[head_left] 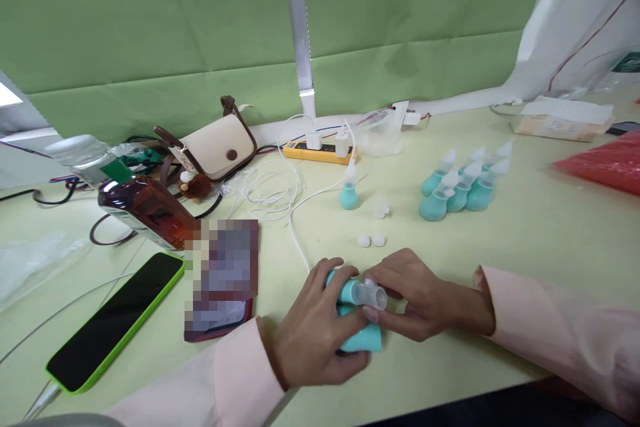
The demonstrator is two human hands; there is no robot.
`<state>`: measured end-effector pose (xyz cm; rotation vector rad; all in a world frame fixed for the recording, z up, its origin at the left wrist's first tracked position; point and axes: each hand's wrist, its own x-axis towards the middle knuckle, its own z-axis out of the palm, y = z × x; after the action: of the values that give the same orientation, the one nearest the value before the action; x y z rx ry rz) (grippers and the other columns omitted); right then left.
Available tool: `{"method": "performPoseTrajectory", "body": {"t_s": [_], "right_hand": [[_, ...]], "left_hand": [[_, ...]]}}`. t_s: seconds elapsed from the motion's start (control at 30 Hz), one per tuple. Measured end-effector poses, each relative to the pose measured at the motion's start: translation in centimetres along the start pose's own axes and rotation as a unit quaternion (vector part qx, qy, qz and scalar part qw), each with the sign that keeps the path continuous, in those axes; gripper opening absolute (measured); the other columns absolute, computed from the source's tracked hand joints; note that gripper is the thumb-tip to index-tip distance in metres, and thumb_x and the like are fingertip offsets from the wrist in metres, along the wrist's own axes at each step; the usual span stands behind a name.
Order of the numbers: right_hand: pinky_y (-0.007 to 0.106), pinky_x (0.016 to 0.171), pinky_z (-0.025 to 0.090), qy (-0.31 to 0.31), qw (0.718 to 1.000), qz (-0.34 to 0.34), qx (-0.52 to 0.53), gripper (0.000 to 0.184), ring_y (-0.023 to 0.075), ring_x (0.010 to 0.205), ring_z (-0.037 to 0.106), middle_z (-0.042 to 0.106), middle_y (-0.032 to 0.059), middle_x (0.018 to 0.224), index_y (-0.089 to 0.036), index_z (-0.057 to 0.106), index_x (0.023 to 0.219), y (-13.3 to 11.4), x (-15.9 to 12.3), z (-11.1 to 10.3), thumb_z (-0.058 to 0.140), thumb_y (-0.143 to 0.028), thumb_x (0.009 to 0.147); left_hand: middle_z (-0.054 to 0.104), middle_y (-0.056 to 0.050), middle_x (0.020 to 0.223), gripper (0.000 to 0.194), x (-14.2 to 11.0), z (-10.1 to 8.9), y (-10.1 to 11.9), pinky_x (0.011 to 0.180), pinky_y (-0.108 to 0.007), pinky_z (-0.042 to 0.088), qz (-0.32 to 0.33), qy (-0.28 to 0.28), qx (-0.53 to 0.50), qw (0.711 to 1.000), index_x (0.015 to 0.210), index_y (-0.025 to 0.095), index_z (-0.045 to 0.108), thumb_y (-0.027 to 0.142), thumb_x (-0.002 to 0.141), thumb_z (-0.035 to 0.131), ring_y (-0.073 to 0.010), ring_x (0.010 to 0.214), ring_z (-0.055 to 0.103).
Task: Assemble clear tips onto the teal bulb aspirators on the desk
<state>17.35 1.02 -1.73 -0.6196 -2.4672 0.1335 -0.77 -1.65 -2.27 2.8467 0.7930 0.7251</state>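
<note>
My left hand (320, 330) is wrapped round a teal rubber squeeze bulb (347, 289), whose mouth points right. More teal rubber with an open end (369, 340) shows under the fingers, seemingly a second bulb; the palm hides much of both. With closed fingertips, my right hand (417, 297) grips a clear plastic connector (375, 296) at the first bulb's mouth. Just beyond the hands lie two small white round pieces (372, 240) and a few translucent pieces (381, 207). A teal bulb with a pointed clear nozzle (349, 195) stands upright behind them.
Several nozzle-fitted bulbs (457, 193) stand grouped at the right, near a red bag (607, 161) and a tissue pack (563, 121). Leftward are phones (117, 320), a bottle of amber liquid (150, 210) and a handbag (220, 147). White cables run from a yellow power strip (320, 153).
</note>
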Motion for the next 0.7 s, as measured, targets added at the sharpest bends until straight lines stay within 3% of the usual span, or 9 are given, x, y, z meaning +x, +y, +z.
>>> {"method": "performPoseTrajectory", "body": {"t_s": [0.3, 0.4, 0.5, 0.7], "right_hand": [[0.022, 0.048, 0.031, 0.027, 0.998, 0.035, 0.051, 0.019, 0.0087, 0.044, 0.039, 0.042, -0.0042, 0.050, -0.013, 0.046, 0.088, 0.27, -0.19, -0.24, 0.036, -0.028, 0.082], [0.021, 0.049, 0.031, 0.020, 0.997, 0.027, 0.071, 0.019, 0.0090, 0.045, 0.039, 0.042, -0.0042, 0.051, -0.014, 0.045, 0.088, 0.40, -0.36, -0.19, 0.036, -0.030, 0.082], [0.021, 0.049, 0.031, -0.001, 0.995, 0.029, 0.093, 0.018, 0.0087, 0.045, 0.039, 0.042, -0.0041, 0.051, -0.015, 0.044, 0.086, 0.41, -0.40, -0.12, 0.035, -0.030, 0.082], [0.021, 0.046, 0.027, 0.013, 0.996, 0.052, 0.075, 0.012, 0.0075, 0.043, 0.033, 0.038, -0.0048, 0.051, -0.016, 0.044, 0.075, 0.21, -0.33, 0.07, 0.040, -0.027, 0.076]], "left_hand": [[0.038, -0.013, 0.100, 0.018, 0.07, -0.06, -0.09, 0.087, -0.053, 0.031, 0.000, 0.111, -0.042, 0.993, 0.071, 0.013, 0.055, 0.011, 0.054, 0.050, -0.0294, 0.100, 0.039], [0.035, -0.014, 0.106, 0.015, -0.07, 0.05, -0.05, 0.088, -0.054, 0.030, 0.000, 0.101, -0.040, 0.994, 0.067, 0.013, 0.054, 0.011, 0.053, 0.050, -0.0324, 0.105, 0.036], [0.031, -0.016, 0.110, 0.017, -0.07, 0.19, -0.06, 0.080, -0.046, 0.040, -0.007, 0.072, -0.069, 0.995, 0.068, 0.012, 0.055, 0.010, 0.052, 0.049, -0.0318, 0.104, 0.036], [0.040, -0.011, 0.086, 0.012, 0.05, 0.52, -0.23, 0.058, -0.034, 0.043, -0.006, 0.058, -0.071, 0.996, 0.063, 0.013, 0.055, 0.011, 0.053, 0.048, -0.0229, 0.080, 0.043]]}}
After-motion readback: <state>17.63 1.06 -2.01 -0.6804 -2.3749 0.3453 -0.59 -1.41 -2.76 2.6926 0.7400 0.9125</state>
